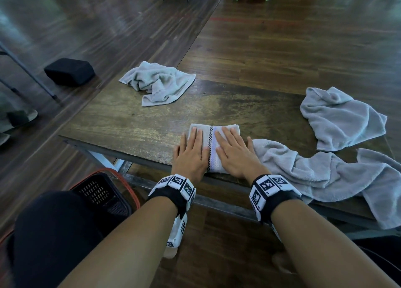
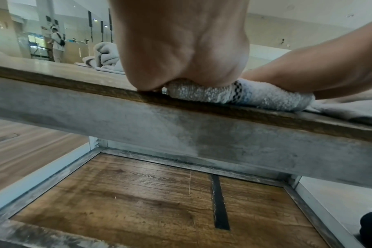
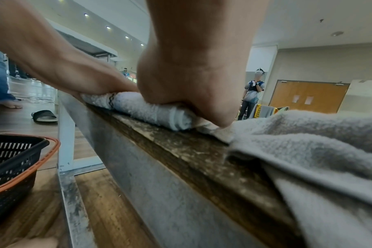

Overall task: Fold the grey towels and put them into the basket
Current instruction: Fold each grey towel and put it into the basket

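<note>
A small folded grey towel (image 1: 213, 149) with a black checked stripe lies at the near edge of the wooden table (image 1: 130, 123). My left hand (image 1: 192, 152) and right hand (image 1: 232, 151) both press flat on it with straight fingers. In the wrist views the heels of my left hand (image 2: 185, 55) and right hand (image 3: 191, 75) bear down on the folded towel (image 2: 240, 95) (image 3: 151, 110). Three loose grey towels lie around: one crumpled at the far left (image 1: 158, 82), one at the right (image 1: 340, 118), one draped over the near right edge (image 1: 321, 172) (image 3: 308, 151). The black basket (image 1: 102, 194) (image 3: 13, 161) with an orange rim stands on the floor, lower left.
My knee in dark cloth (image 1: 52, 233) is beside the basket. A black cushion-like block (image 1: 69, 71) lies on the floor at the left, near metal chair legs (image 1: 28, 71). A sandal (image 3: 45, 115) lies on the floor. People stand far off in the room.
</note>
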